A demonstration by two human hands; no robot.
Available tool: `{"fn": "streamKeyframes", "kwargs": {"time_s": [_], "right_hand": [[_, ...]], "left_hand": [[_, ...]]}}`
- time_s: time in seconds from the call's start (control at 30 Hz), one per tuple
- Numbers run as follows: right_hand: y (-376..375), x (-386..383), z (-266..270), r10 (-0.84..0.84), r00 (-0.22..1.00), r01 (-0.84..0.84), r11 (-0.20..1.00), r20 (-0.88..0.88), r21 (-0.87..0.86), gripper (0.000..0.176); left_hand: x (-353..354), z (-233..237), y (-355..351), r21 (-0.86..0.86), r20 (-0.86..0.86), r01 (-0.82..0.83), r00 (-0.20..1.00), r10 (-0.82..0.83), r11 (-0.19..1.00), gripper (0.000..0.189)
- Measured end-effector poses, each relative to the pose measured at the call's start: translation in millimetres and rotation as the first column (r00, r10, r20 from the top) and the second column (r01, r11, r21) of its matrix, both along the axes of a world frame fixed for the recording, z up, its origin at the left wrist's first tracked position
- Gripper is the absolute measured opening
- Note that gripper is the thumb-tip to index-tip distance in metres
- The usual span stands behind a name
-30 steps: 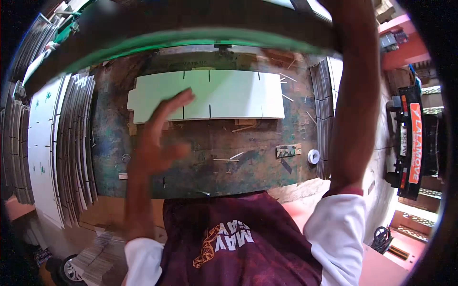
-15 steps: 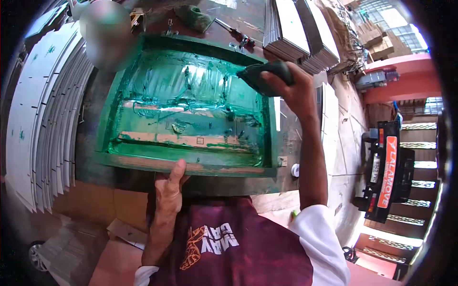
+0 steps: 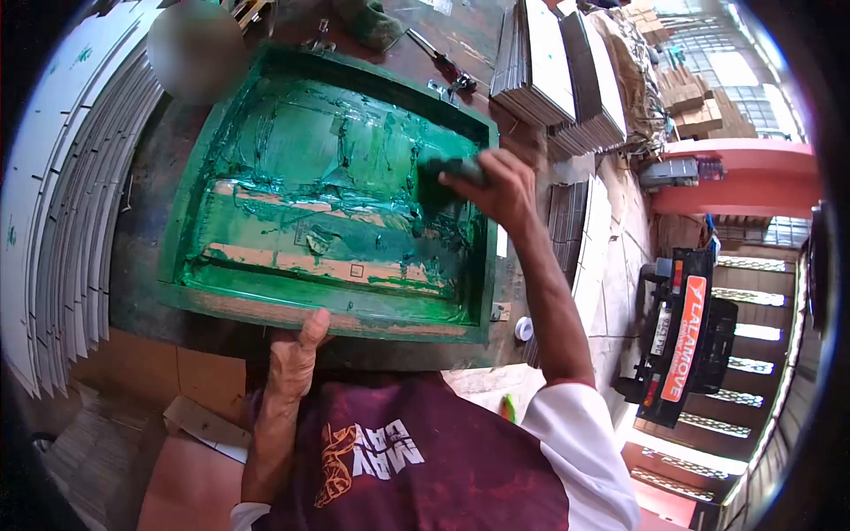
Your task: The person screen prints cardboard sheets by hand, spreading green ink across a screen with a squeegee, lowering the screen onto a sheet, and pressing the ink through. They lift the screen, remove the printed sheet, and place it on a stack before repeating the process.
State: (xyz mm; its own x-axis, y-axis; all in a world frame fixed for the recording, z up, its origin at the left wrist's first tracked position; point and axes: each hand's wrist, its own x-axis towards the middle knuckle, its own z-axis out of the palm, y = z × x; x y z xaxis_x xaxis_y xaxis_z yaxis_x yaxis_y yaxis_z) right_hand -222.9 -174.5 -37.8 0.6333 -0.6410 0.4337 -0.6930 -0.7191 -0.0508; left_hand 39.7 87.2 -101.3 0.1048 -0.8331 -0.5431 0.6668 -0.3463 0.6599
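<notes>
A screen printing frame point(image 3: 403, 331) with green ink smeared over its mesh lies tilted on the dark table. Strips of brown tape cross the front half of the mesh. My left hand point(image 3: 295, 365) grips the frame's front rail, thumb on top and fingers hidden underneath. In my right hand point(image 3: 503, 190) is a dark green rag point(image 3: 436, 188), blurred by motion. It is over the right part of the inked mesh, inside the frame's right rail.
Stacked white sheets point(image 3: 53, 177) stand at the left. More stacked boards point(image 3: 540, 71) lie at the back right. Behind the frame are a greenish cloth point(image 3: 376, 25) and a hand tool point(image 3: 438, 60). A tape roll point(image 3: 523, 328) sits by the right edge.
My right hand has brought the rag from above the frame's right rail leftward and down over the mesh. My left hand keeps its grip on the front rail. The view has shifted slightly.
</notes>
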Motion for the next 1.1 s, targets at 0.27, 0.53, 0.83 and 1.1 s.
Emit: {"fn": "streamKeyframes", "kwargs": {"time_s": [0.27, 0.53, 0.83, 1.1], "right_hand": [[10, 8, 31, -0.042, 0.994, 0.075, 0.941, -0.105, 0.331, 0.04], [-46, 182, 43, -0.095, 0.995, 0.084, 0.914, 0.009, 0.396, 0.057], [-8, 207, 5, 0.195, 0.98, -0.196, 0.979, 0.031, 0.047, 0.046], [14, 188, 20, 0.27, 0.96, -0.28, 0.942, 0.081, 0.185, 0.045]], "left_hand": [[2, -16, 3, -0.103, 0.123, 0.07, 0.991, -0.057, 0.992, 0.056], [-9, -33, -5, -0.337, 0.134, -0.024, 0.988, 0.073, 0.941, 0.06], [1, -19, -3, -0.272, 0.112, 0.066, 0.993, -0.037, 0.96, 0.06], [3, -11, -5, -0.328, 0.141, 0.042, 0.99, 0.005, 0.944, 0.055]]}}
